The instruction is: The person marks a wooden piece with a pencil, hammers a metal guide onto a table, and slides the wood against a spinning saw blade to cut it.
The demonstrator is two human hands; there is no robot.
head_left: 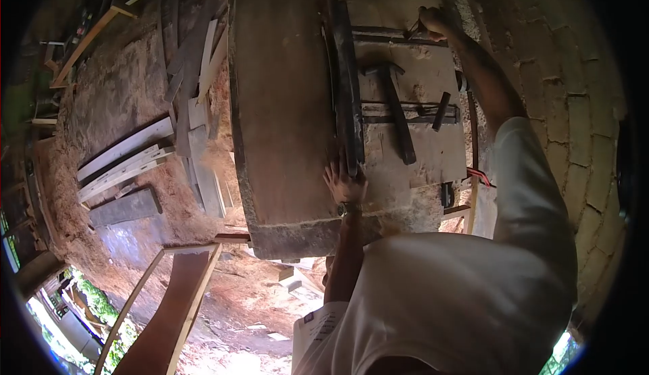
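Long dark bar (345, 78) is lying lengthwise on the wooden surface (284, 105), running from the middle of the view toward 12 o'clock. The left hand (345, 182) is pressing down at the bar's near end. Its grip is released, with the fingers spread flat, so it is touching the bar and not clasping it.

The right hand (433, 20) is reaching out toward 1 o'clock. Its grip is pinching a thin piece (412, 32) at the far edge of a pale board (433, 71), and the piece is too small to identify. A hammer (395, 111) is lying untouched on that board, just at 3 o'clock of the bar. A short dark tool (441, 110) is lying a little further to 3 o'clock.

Judging by the pose, the person is steadying the bar with one hand while setting or picking up the small piece with the other. A following move would likely call for keeping the left palm firm and the pinch precise, with the hammer lying near between the two hands.
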